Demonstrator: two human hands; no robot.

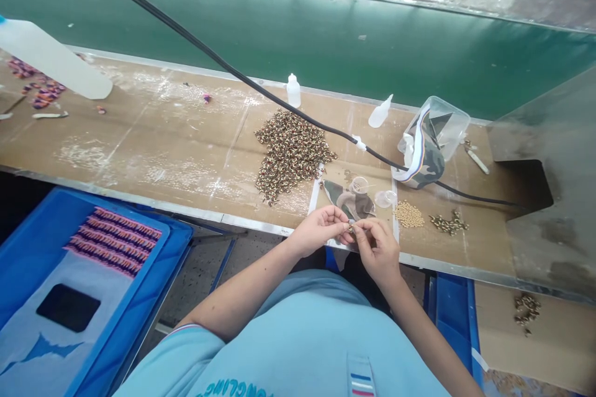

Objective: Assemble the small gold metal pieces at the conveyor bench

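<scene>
Small piece, gold-toned where visible, is held just above the near edge of the counter, right of centre; most of it is hidden by the fingers. By the left hand it is pinched from the left, by the right hand from the right; the grip of each is closed on it, the fingertips nearly meeting. Just beyond the hands, a camouflage cloth is laid on the counter, with a clear cup to its right. Farther right, a heap of tan beads is seen, then a small cluster of dark-and-gold pieces. To the far left of the cloth, a large pile of brown-and-gold pieces is spread, and behind it a white squeeze bottle is stood upright. A second squeeze bottle is seen tilted, farther right. At the far right, a clear plastic box is partly covered by a camouflage item with a white band. The counter is crossed overhead by a black cable. At the far left, a large white bottle is noted near scattered purple-and-orange pieces. At the near left, below counter level, rows of purple-and-orange pieces and a dark rectangular object are carried in a blue tray.
</scene>
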